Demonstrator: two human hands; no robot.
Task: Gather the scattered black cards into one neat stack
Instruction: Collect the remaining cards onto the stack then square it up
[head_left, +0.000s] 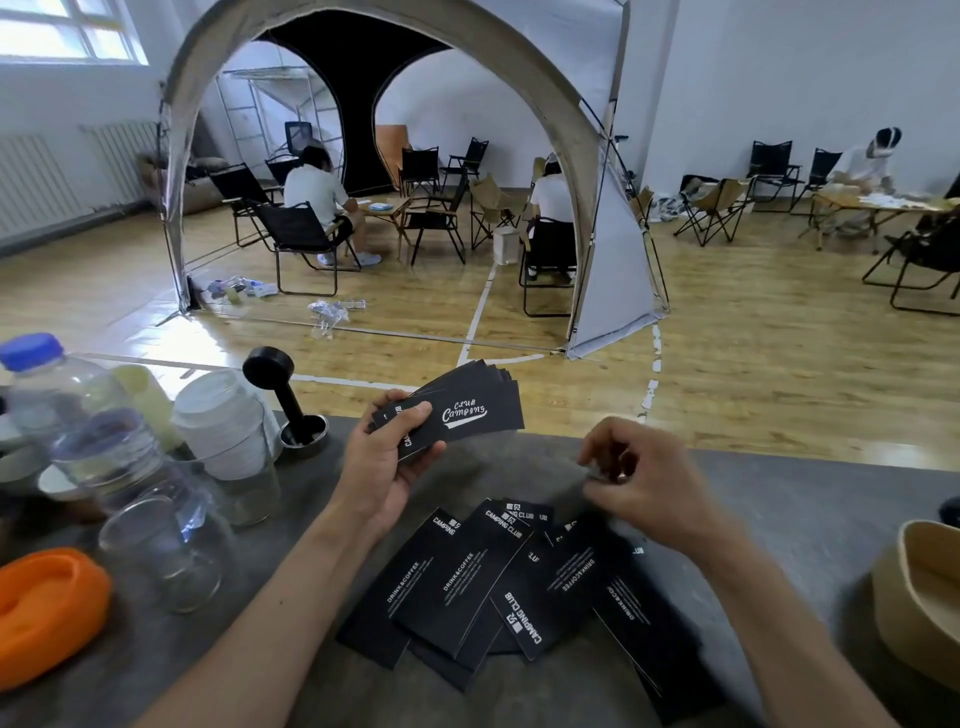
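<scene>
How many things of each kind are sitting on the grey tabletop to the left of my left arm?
Clear plastic bottle with blue cap: 1
Clear glass jar: 1
Stack of white paper cups in a clear cup: 1
Black tamper in a metal ring: 1
Orange rubbery object: 1
Total: 5; others at the frame's left edge are too cut off to identify.
</scene>
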